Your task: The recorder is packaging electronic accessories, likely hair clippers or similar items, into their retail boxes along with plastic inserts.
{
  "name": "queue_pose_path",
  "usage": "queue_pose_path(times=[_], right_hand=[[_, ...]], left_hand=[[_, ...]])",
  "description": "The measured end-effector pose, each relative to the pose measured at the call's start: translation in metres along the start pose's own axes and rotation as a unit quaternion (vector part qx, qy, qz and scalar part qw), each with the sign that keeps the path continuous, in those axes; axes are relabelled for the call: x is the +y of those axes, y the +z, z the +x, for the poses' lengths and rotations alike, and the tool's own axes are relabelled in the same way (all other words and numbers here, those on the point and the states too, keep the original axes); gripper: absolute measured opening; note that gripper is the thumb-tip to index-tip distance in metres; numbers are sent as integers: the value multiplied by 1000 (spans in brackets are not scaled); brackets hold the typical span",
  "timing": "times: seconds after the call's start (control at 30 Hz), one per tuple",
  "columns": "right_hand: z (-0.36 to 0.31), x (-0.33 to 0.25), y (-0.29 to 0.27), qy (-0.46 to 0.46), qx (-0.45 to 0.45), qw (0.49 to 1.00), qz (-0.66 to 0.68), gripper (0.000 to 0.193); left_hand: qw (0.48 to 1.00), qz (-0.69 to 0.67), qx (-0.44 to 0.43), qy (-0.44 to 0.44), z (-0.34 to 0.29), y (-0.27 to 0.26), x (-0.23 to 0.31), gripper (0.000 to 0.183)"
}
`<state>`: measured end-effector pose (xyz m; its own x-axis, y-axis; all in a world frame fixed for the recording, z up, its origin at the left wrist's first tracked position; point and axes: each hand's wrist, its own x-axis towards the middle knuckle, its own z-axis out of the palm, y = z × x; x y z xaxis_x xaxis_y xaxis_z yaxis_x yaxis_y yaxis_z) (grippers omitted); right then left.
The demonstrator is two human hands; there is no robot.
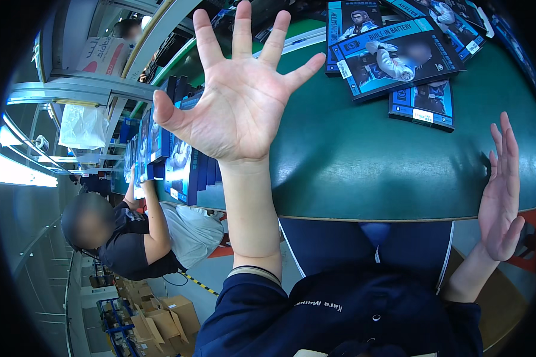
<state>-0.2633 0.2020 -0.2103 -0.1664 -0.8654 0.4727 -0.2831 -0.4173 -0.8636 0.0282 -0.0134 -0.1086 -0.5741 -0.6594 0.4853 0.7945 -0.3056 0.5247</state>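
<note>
My left hand (238, 104) is raised above the green table, palm turned up toward me and fingers spread wide. Nothing lies in it. My right hand (501, 193) is by the table's near edge at the right, fingers stretched and thumb apart, also holding nothing. A flat blue-and-black box (393, 58) with a picture of a figure in a white jacket lies tilted on top of other boxes at the far right. Part of a similar box (421, 102) sticks out beneath it. Neither hand touches these boxes.
Several like boxes (181, 169) stand stacked on the green table (351, 178) at the left. Beside them a person in a dark top (134, 241) sits with hands at the stack. Brown cartons (161, 321) lie on the floor at lower left. A metal frame (59, 92) rises at the left.
</note>
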Motion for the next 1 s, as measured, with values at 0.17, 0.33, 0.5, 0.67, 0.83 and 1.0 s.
queue_pose_path(times=[0.17, 0.33, 0.5, 0.67, 0.83, 1.0], right_hand=[[-2, 5, -4, -10, -7, 1000, 4, 96], [-5, 8, -7, -11, -6, 1000, 14, 97], [-2, 6, -2, -11, -3, 1000, 19, 98], [-7, 13, -8, -11, 4, 999, 31, 99], [-9, 15, -8, -12, 5, 999, 43, 99], [-5, 16, -5, -11, 9, 999, 51, 100]], left_hand=[[1000, 5, 14, 18, -1, 2, 0, 94], [989, 139, -35, 37, 2, -3, -2, 97], [992, 99, -65, 40, 2, -11, -1, 99], [990, 132, -31, 43, 1, -2, -4, 98], [999, 11, -3, 35, -3, 1, 6, 95], [999, 7, -7, 30, -3, -1, 5, 96]])
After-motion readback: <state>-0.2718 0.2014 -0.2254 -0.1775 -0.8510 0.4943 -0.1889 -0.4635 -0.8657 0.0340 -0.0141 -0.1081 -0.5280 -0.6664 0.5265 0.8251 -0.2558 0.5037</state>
